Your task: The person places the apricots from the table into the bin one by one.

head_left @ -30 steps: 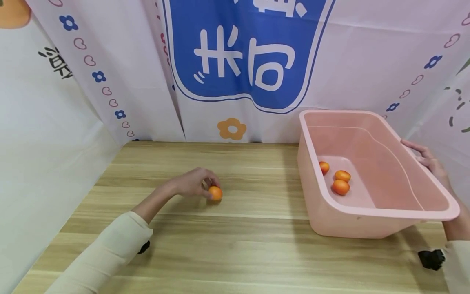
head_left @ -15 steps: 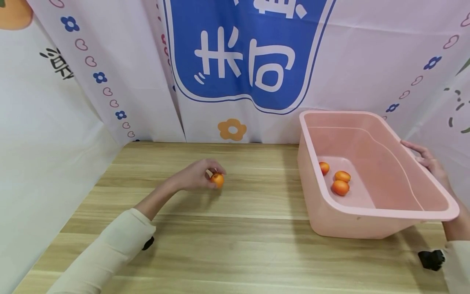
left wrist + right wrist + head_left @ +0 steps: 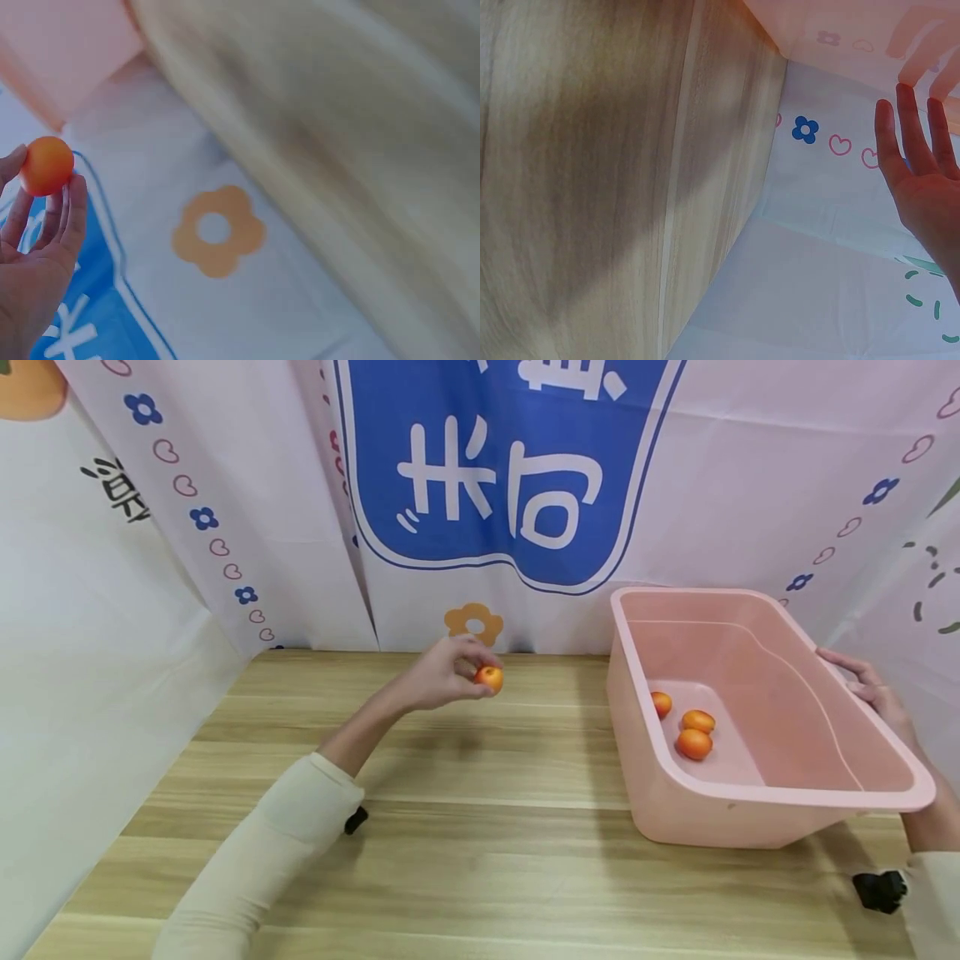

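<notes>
My left hand [image 3: 442,677] pinches a small, smooth, round orange fruit [image 3: 490,679] between thumb and fingertips. It is raised above the table near the back wall, left of the pink plastic bin [image 3: 645,760]. In the left wrist view the fruit [image 3: 47,166] sits between the thumb and the fingers [image 3: 77,206]. My right hand [image 3: 881,693] is at the bin's right side, just outside the rim. Seen from the right wrist, its straight fingers [image 3: 909,124] touch the bin's outer wall with their tips. Inside the bin lie three similar orange fruits [image 3: 693,744], one partly hidden by the left wall.
The wooden table [image 3: 480,877] runs back to a white printed cloth [image 3: 300,527] with a blue panel, which also hangs along both sides. The bin's tall walls stand at the table's right. A black wrist device [image 3: 880,891] shows below the right sleeve.
My left hand has lifted the orange fruit from the table and carried it up, back and to the right. The right hand, the bin and the fruits in it stay in place.
</notes>
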`<state>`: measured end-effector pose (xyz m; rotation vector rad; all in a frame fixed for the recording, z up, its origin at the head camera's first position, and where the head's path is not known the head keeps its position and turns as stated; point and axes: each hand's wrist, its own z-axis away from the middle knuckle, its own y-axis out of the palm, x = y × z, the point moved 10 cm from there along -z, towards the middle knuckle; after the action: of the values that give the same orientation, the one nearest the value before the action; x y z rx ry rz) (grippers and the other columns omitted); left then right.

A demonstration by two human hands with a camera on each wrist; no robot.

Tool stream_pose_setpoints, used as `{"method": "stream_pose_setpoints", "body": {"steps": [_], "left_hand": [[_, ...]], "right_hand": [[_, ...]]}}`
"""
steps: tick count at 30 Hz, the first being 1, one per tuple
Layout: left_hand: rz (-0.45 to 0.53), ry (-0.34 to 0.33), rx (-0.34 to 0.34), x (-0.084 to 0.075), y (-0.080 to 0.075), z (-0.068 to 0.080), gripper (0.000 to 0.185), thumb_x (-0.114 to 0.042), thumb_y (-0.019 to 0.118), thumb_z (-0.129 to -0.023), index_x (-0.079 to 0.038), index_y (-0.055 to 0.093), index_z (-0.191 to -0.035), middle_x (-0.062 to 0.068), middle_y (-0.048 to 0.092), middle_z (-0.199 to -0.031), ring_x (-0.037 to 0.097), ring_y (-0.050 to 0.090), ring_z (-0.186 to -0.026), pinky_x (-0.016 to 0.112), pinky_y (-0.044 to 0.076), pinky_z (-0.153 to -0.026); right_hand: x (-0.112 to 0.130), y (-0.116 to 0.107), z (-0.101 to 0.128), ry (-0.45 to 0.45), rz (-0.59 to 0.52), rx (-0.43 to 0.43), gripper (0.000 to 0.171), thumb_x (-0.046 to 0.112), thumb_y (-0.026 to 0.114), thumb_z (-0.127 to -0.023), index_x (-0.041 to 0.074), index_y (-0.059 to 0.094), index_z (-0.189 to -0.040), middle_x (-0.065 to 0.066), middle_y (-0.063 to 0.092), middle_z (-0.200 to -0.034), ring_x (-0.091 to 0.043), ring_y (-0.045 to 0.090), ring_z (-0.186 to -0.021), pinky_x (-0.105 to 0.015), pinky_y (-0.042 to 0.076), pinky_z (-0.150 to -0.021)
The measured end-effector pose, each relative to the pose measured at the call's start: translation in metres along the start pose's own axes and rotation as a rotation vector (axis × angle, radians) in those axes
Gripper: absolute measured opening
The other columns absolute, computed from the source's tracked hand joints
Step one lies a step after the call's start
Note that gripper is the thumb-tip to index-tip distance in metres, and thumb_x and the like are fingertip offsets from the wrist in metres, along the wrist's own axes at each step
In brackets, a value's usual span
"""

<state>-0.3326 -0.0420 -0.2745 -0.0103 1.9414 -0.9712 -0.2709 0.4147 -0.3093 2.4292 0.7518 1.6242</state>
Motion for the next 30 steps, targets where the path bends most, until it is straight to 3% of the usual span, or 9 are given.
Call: {"method": "stream_pose_setpoints", "body": {"steps": [7, 12, 20, 30], "left_hand": [[0.033, -0.044, -0.031, -0.024, 0.011, -0.041, 0.038, -0.002, 0.082, -0.088, 0.006, 0.07, -0.123, 0.016, 0.069, -0.114, 0.027, 0.066, -0.104, 0.031, 0.061, -0.089], [0.112, -0.038, -0.004, -0.038, 0.025, -0.065, 0.035, -0.002, 0.079, -0.09, 0.005, 0.069, -0.123, 0.016, 0.071, -0.116, 0.026, 0.068, -0.105, 0.03, 0.06, -0.091], [0.157, 0.039, -0.017, -0.074, 0.041, -0.096, 0.036, 0.0, 0.078, -0.09, 0.003, 0.071, -0.125, 0.015, 0.07, -0.12, 0.022, 0.066, -0.106, 0.025, 0.058, -0.091], [0.206, 0.111, 0.063, -0.112, 0.073, -0.127, 0.039, -0.002, 0.075, -0.092, 0.005, 0.068, -0.129, 0.017, 0.071, -0.122, 0.021, 0.068, -0.104, 0.02, 0.057, -0.089]], "right_hand": [[0.0, 0.005, -0.001, -0.006, -0.078, 0.056, 0.066, -0.007, 0.005, -0.106, 0.001, 0.059, -0.142, -0.012, 0.071, -0.122, -0.016, 0.072, -0.092, -0.02, 0.06, -0.069], [-0.003, 0.002, -0.003, 0.003, -0.081, 0.034, 0.067, -0.008, 0.005, -0.105, 0.001, 0.061, -0.14, -0.012, 0.072, -0.116, -0.015, 0.073, -0.084, -0.02, 0.059, -0.065], [-0.004, 0.002, -0.004, 0.014, -0.101, 0.044, 0.069, -0.007, 0.002, -0.104, 0.002, 0.061, -0.14, -0.013, 0.072, -0.115, -0.016, 0.073, -0.083, -0.021, 0.059, -0.065], [-0.001, 0.0, -0.001, 0.019, -0.082, 0.007, 0.066, -0.006, 0.006, -0.106, 0.003, 0.062, -0.138, -0.012, 0.073, -0.115, -0.015, 0.073, -0.083, -0.021, 0.06, -0.064]]}}
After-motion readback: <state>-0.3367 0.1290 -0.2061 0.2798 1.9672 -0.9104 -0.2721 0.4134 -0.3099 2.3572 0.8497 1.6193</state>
